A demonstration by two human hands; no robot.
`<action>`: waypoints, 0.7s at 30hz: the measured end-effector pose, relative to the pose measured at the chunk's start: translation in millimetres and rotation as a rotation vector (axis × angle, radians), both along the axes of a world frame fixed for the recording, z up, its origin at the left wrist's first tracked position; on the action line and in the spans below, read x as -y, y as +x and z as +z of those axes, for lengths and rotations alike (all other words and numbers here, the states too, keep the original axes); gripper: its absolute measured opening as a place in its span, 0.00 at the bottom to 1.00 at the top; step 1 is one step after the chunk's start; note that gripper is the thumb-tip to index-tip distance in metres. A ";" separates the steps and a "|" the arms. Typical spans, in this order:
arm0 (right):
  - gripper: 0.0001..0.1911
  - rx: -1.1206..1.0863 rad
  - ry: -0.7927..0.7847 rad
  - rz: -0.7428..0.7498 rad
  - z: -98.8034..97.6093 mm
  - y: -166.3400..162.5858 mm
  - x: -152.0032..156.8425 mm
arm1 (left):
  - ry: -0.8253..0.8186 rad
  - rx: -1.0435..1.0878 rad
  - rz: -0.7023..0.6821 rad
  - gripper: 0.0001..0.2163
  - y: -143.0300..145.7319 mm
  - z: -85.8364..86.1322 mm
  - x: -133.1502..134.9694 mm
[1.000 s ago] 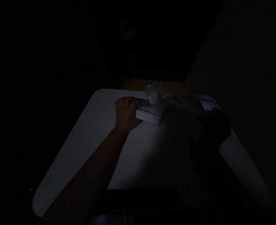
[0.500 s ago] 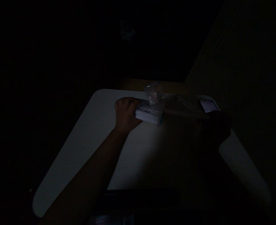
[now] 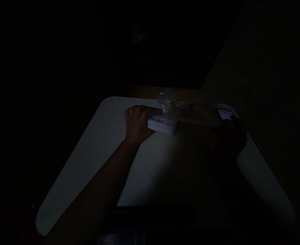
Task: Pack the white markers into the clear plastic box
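The scene is very dark. My left hand is closed around the left end of a white box-like pack lying on a white table. A small clear plastic container sits just behind the pack. My right hand is a dark shape in shadow at the table's right side, right below a lit phone screen; its fingers cannot be made out. A pale flat strip lies between the pack and the phone.
The table's rounded far edge borders a brownish surface behind it. A dark object lies at the near table edge. Everything beyond the table is black.
My right hand shifted slightly up and left toward the phone, covering part of its lit screen. My left hand and the pack have not moved.
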State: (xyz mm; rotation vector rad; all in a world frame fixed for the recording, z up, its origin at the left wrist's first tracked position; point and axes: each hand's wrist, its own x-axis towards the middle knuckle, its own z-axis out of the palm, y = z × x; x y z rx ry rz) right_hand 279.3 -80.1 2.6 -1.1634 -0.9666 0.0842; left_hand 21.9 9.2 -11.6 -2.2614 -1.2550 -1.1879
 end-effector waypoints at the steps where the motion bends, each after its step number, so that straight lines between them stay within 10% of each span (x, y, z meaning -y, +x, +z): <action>1: 0.18 0.002 -0.024 0.033 -1.4 -0.3 -0.1 | 0.002 -0.003 0.004 0.22 -0.1 0.1 -0.1; 13: 0.24 0.347 -0.458 0.010 -11.2 -2.5 0.2 | 0.012 0.001 -0.013 0.22 -0.4 0.0 0.2; 21: 0.21 0.217 -0.439 0.090 -14.7 -9.2 -1.5 | -0.006 -0.004 -0.007 0.21 -0.5 0.5 -0.6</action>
